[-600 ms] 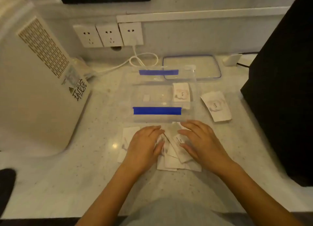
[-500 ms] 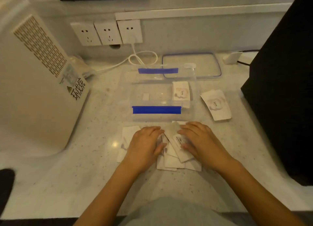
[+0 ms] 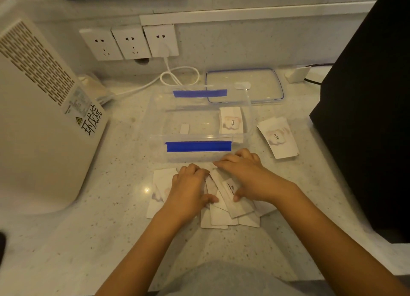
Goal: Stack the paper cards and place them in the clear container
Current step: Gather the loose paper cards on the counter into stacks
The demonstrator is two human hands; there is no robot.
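Observation:
Several white paper cards (image 3: 224, 213) lie fanned and overlapping on the counter just in front of the clear container (image 3: 155, 122), which has blue tape strips on its near and far rims. My left hand (image 3: 190, 189) lies curled on the left of the pile. My right hand (image 3: 248, 175) presses on the right of it, thumb on a printed card. Both palms face down on the cards; no card is lifted. One "love" card (image 3: 230, 120) lies inside the container at its right end. Another small stack of cards (image 3: 278, 138) lies on the counter right of the container.
The clear lid (image 3: 244, 85) with a blue rim lies behind the container. A white appliance (image 3: 40, 118) stands at the left, a black box (image 3: 366, 118) at the right. Wall sockets (image 3: 131, 42) and a white cable (image 3: 177, 76) are at the back.
Both hands have curled their fingers and drawn closer over the pile; the right hand has shifted slightly toward the container. The cards under them have bunched a little.

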